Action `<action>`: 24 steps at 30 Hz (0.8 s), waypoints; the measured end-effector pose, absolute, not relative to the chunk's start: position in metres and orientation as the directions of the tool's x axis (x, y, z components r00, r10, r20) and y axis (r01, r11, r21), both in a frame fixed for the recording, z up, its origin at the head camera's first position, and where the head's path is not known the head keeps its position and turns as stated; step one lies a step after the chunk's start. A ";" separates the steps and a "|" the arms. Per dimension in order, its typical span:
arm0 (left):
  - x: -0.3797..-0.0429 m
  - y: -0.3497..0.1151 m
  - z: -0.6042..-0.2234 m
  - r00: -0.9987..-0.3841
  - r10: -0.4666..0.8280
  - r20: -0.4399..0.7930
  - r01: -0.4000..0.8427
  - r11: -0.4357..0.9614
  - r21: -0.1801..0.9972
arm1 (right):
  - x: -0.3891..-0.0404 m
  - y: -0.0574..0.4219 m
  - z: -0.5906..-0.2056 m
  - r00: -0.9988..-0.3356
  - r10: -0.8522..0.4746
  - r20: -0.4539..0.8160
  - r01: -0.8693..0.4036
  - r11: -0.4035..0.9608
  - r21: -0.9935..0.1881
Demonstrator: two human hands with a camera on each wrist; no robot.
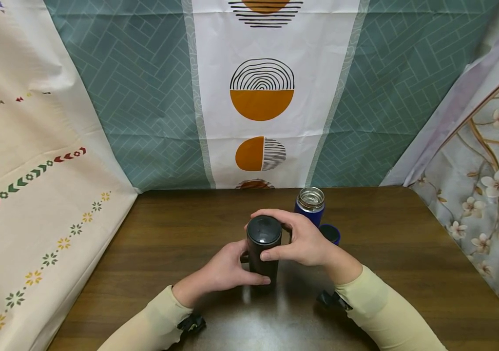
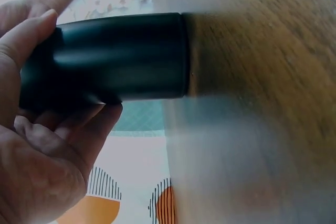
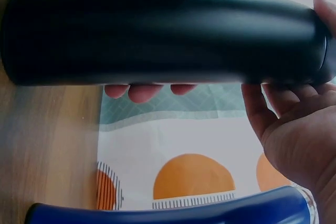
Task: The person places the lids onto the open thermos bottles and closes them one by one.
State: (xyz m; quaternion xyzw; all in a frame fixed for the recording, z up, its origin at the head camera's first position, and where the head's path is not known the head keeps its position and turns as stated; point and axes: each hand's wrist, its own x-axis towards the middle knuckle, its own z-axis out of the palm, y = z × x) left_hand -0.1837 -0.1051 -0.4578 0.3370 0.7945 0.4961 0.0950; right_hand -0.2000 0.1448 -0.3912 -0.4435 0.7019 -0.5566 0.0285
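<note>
I have the black bottle [image 1: 258, 265] upright between both hands, over the brown table [image 1: 166, 234]; the left hand [image 1: 227, 268] grips its lower part, the right hand [image 1: 304, 239] clasps it nearer the top; I cannot tell whether its base touches down; its sides look smooth and satiny, tapering slightly toward a glossy cap [image 1: 264, 229].

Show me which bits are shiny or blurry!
Head view: glare on the table, a white glint atop the black bottle; left wrist view: the table looks blurry; right wrist view: a soft sheen along the black bottle.
</note>
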 end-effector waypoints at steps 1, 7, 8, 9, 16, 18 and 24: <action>-0.184 -0.105 -0.458 -0.756 0.627 0.189 0.446 0.281 0.850 | -0.200 0.145 -0.391 -0.606 -0.651 0.457 -0.594 -0.012 -0.805; -0.184 -0.105 -0.460 -0.764 0.608 0.216 0.467 0.290 0.835 | -0.199 0.143 -0.392 -0.604 -0.634 0.483 -0.607 -0.026 -0.794; -0.184 -0.105 -0.459 -0.765 0.607 0.215 0.464 0.288 0.837 | -0.199 0.142 -0.392 -0.604 -0.633 0.485 -0.606 -0.031 -0.795; -0.184 -0.105 -0.460 -0.767 0.606 0.213 0.460 0.288 0.840 | -0.200 0.142 -0.393 -0.606 -0.631 0.485 -0.603 -0.033 -0.797; -0.182 -0.102 -0.458 -0.791 0.576 0.206 0.436 0.295 0.850 | -0.199 0.140 -0.393 -0.648 -0.602 0.467 -0.593 0.014 -0.805; -0.181 -0.102 -0.458 -0.796 0.568 0.209 0.435 0.297 0.850 | -0.198 0.140 -0.393 -0.662 -0.590 0.462 -0.591 0.033 -0.806; -0.180 -0.100 -0.456 -0.810 0.549 0.206 0.424 0.307 0.852 | -0.195 0.138 -0.394 -0.701 -0.553 0.450 -0.574 0.064 -0.816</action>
